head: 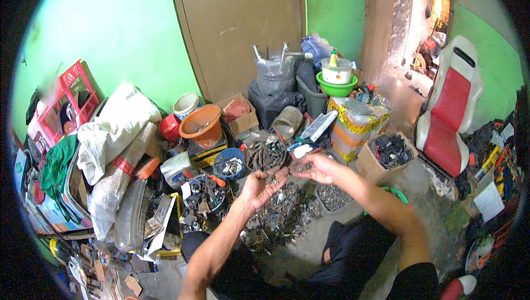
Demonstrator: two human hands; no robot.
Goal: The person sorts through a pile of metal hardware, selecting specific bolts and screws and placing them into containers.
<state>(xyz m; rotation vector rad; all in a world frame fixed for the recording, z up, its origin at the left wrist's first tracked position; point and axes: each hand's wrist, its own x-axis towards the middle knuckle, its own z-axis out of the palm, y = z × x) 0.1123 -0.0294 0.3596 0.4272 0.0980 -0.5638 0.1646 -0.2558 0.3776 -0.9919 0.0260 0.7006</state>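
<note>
My left hand (263, 187) is palm up, fingers half curled, with a few small metal pieces on its palm and fingers. Close beside its fingertips is my right hand (313, 168), its fingers bent and slightly blurred; whether it pinches a small piece cannot be told. Below both hands a pile of small metal hardware (285, 204) spreads over the floor. To its right lies a clear plastic tray of small hardware (334, 197). Beyond the hands, a blue basket (229, 163) contains pale metal pieces, beside a round container of dark metal parts (266, 154).
An orange plastic pot (201, 126) and a white jug (177, 169) stand at left, near bubble-wrapped rolls (120, 180). At right are a cardboard box of black parts (387, 155), a taped box (358, 128) and a red and white seat (449, 105). My knees flank the pile.
</note>
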